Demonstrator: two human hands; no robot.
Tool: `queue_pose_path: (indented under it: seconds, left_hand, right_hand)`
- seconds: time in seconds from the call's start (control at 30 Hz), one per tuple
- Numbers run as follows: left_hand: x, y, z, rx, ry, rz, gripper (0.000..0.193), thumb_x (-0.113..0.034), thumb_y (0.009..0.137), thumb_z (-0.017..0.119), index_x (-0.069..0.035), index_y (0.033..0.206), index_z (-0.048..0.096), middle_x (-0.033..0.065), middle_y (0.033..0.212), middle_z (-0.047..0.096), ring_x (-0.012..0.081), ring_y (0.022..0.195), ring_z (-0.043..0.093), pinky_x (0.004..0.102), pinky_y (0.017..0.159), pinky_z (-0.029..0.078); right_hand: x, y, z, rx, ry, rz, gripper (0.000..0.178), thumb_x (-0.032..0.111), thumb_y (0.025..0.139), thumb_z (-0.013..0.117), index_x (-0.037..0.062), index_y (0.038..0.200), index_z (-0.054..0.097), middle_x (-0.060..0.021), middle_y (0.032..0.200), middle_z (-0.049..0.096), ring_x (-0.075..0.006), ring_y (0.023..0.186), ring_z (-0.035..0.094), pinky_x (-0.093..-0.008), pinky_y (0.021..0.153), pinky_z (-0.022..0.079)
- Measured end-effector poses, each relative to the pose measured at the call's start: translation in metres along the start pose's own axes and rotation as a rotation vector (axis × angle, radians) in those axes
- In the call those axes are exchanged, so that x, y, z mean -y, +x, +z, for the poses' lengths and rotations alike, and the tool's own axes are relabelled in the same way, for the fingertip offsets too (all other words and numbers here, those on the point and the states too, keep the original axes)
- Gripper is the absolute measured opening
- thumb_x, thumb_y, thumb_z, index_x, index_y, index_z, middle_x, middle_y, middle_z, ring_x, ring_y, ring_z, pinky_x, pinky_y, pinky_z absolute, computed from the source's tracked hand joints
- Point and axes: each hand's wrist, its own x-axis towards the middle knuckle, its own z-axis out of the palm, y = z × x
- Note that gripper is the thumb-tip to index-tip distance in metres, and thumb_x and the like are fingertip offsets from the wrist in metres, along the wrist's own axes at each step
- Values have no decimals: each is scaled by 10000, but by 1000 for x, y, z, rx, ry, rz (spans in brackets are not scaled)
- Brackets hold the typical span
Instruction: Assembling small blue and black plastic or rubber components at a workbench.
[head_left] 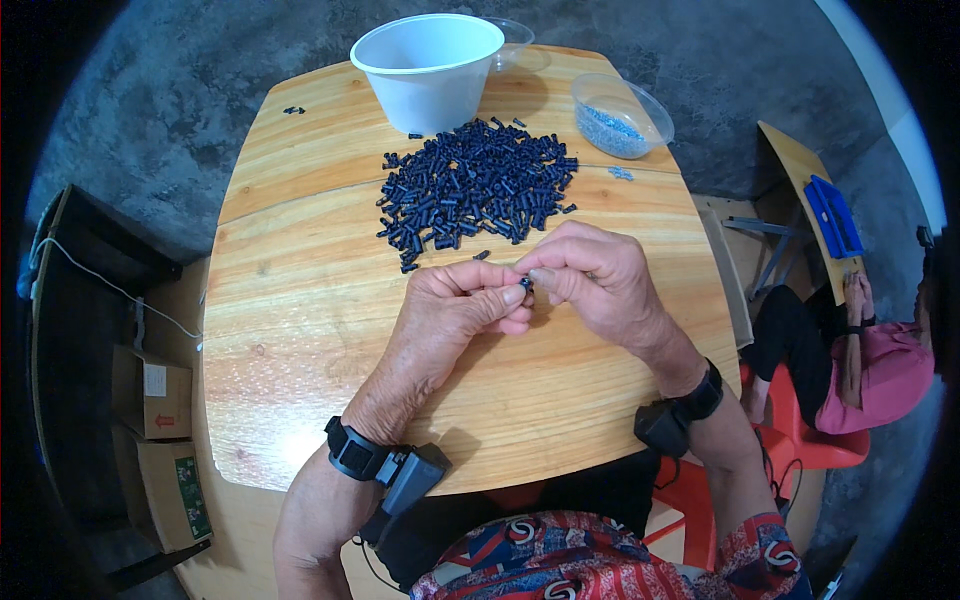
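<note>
My left hand (465, 303) pinches a small black plastic piece (526, 285) between thumb and fingers, above the near middle of the table. Touching it from the other side is my right hand (595, 275), its thumb and forefinger pressed together at the piece's end. Whatever those right fingertips hold is too small to make out. Just beyond the hands spreads a heap of short black plastic cylinders (470, 185), with one loose piece (482, 255) lying near my left fingers.
On the wooden table (300, 350), a white bucket (425, 90) stands behind the heap. A clear bowl (622, 125) of small bluish-silver parts is at the far right, with a few parts (620, 173) beside it. Cardboard boxes (160, 395) stand left; another person (870, 370) sits right.
</note>
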Motion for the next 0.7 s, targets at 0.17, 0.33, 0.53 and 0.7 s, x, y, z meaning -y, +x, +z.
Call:
queue_pose_path:
  seconds: [0.17,0.33,0.53,0.7]
  left_hand:
    - [0,-1,-1,-6,-1,-1,126,-57,853,652,-3,966,667,89,869,684,137,733,662,242,682,564]
    - [0,0,1,-12,-13,-8,130,-54,851,655,-4,970,666,84,863,683,129,726,659,238,682,561]
    - [1,-2,2,-13,44,33,126,-45,852,654,8,967,663,82,845,681,121,712,650,231,673,546]
    - [-1,-4,4,-17,36,22,136,-50,851,657,14,971,663,80,840,680,117,706,645,234,674,544]
  right_hand:
    - [8,1,0,31,185,317,80,54,811,663,19,883,667,-74,744,618,-142,698,617,-261,599,480]
    - [5,-1,0,18,101,271,69,69,814,667,19,852,640,-74,737,617,-148,683,616,-271,596,482]
    - [7,1,0,27,-183,5,80,75,815,641,20,811,584,-106,728,575,-254,678,605,-329,588,480]
    - [7,2,-1,67,-222,-31,78,73,815,630,19,812,574,-112,732,564,-285,679,595,-356,590,477]
